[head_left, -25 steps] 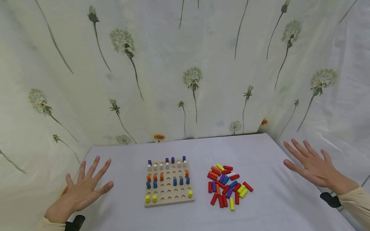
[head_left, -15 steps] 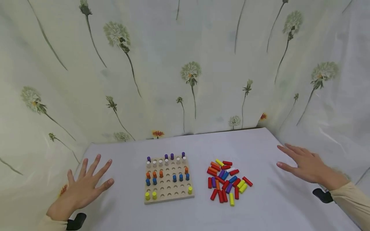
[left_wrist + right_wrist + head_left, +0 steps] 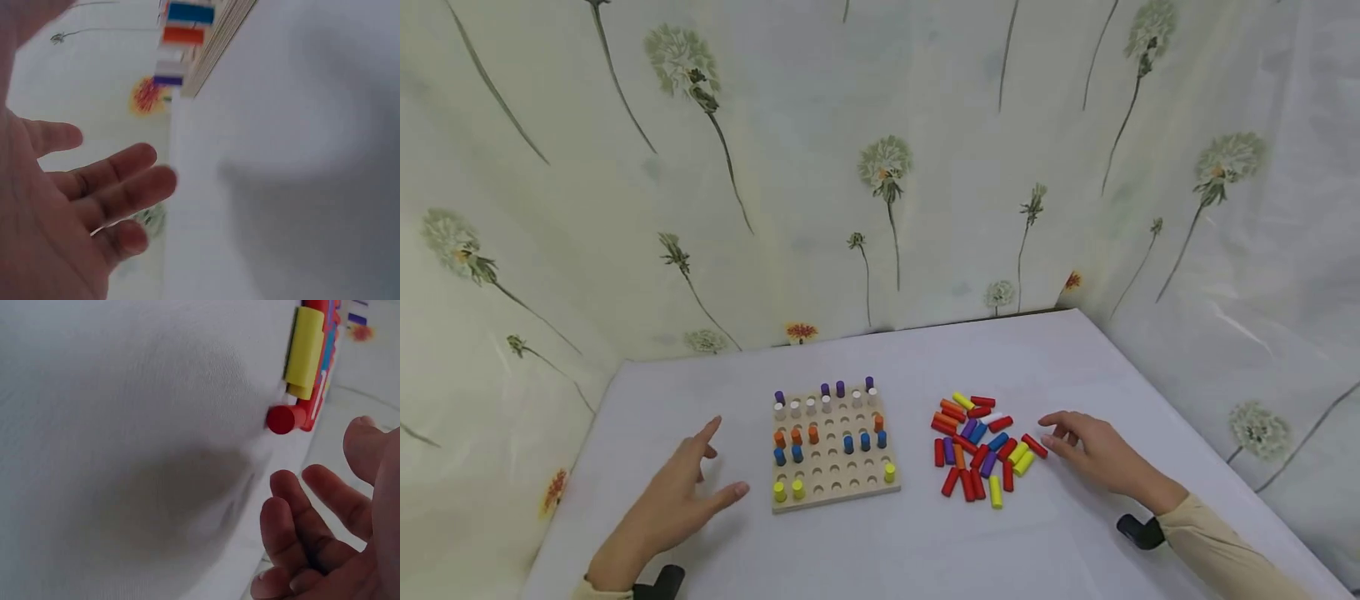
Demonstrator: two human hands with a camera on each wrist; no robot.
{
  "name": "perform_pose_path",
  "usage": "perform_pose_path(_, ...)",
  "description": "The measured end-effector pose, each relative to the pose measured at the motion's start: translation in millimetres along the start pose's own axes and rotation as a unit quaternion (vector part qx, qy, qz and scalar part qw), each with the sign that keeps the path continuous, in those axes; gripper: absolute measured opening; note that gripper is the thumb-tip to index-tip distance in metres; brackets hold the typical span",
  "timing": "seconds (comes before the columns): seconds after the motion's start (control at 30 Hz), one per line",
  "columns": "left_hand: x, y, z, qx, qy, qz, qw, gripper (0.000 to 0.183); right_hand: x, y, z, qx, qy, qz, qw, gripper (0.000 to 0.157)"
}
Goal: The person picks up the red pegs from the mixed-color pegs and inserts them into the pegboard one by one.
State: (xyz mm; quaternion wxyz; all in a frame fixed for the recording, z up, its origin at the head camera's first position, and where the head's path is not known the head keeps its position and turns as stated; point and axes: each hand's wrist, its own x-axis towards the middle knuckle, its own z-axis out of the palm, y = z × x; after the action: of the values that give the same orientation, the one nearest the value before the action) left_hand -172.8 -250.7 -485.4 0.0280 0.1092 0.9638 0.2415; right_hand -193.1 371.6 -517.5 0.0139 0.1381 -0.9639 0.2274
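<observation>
A wooden pegboard (image 3: 842, 492) with rows of round holes lies left of the middle of the table. Purple, white, orange, blue and yellow pegs stand in some of its holes. To its right is a loose pile of pegs, many of them red; a red peg (image 3: 1034, 446) lies at the pile's right edge. My right hand (image 3: 1101, 454) hovers beside that peg, fingers slightly bent and holding nothing. Left of the board my left hand (image 3: 670, 504) is raised over the table, index finger and thumb apart, also holding nothing. In the right wrist view a yellow peg (image 3: 305, 350) shows near the fingers.
A white cloth covers the table (image 3: 925, 558). Behind it and at both sides hangs a pale curtain (image 3: 790, 167) printed with dandelions. A dark wrist strap (image 3: 1141, 532) sits on the right wrist, and a similar one (image 3: 658, 583) on the left.
My right hand has moved left and down to the pile's right edge. My left hand has moved right, nearer the board, its spread fingers now drawn together. The head view has tilted down.
</observation>
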Motion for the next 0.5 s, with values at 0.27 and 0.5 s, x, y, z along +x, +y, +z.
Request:
perform_pose_path(0.27,10.5,26.3,59.2,-0.011,-0.053,-0.047,0.9974,0.129,16,-3,16.2,0.031,-0.024,-0.004,0.999,0.033)
perform_pose_path(0.5,11.8,32.3,75.8,0.023,-0.01,-0.031,0.9992,0.115,23,-9,14.1,0.02,-0.055,0.014,0.998,0.029)
